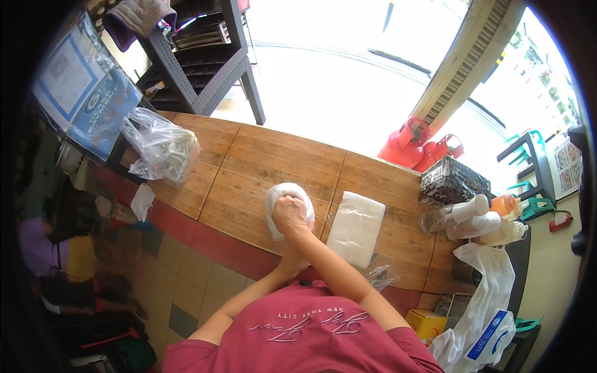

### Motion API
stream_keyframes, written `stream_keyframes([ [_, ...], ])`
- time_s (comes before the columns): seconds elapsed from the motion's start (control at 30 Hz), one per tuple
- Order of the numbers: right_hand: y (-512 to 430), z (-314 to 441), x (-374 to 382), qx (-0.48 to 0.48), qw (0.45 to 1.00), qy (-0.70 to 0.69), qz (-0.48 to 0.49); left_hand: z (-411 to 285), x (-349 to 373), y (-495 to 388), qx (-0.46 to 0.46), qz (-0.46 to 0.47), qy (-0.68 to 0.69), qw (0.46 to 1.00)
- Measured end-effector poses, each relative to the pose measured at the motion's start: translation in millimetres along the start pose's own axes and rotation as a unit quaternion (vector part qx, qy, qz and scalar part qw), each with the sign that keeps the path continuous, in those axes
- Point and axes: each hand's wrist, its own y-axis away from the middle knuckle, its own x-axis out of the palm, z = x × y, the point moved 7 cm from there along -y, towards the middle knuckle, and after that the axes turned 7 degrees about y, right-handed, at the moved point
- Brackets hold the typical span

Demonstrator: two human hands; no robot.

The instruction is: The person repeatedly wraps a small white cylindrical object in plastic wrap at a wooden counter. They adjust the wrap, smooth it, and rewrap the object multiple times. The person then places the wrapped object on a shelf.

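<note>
A white rounded bundle, of plastic or paper, rests on the wood-look tiled counter in front of me. My right hand is curled into a fist on top of it, knuckles up, with fingertips hidden. Beneath the right wrist, my left hand is mostly covered; a bit of it shows against the bundle's near right side. To the right lies a flat folded white stack, seemingly plastic bags or paper. Clear plastic wrapping is crumpled at the counter's near edge.
A filled clear plastic bag stands left, beside a payment sign. At right are a tip box, several squeeze bottles and a white plastic bag. Red gas cylinders stand beyond the counter. A white cloth lies near the left edge.
</note>
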Motion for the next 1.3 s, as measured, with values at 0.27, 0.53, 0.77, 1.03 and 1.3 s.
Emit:
stream_keyframes([
  [0.27,-1,-3,3,0.008,0.999,-0.036,0.030,-10,9,-12,0.097,-0.075,-0.244,0.962],
  [0.53,-3,-7,-1,-0.038,0.999,-0.032,0.001,0,-42,17,0.137,0.002,0.019,0.990],
  [0.77,19,8,-13,-0.149,0.988,-0.035,0.028,-4,-117,-53,0.129,-0.098,0.115,0.980],
  [1.03,25,5,-10,-0.122,0.989,-0.073,0.038,32,-94,-71,0.032,-0.034,0.269,0.962],
  [1.3,27,7,-19,-0.127,0.988,-0.078,-0.030,61,-90,-81,0.006,0.002,0.273,0.962],
])
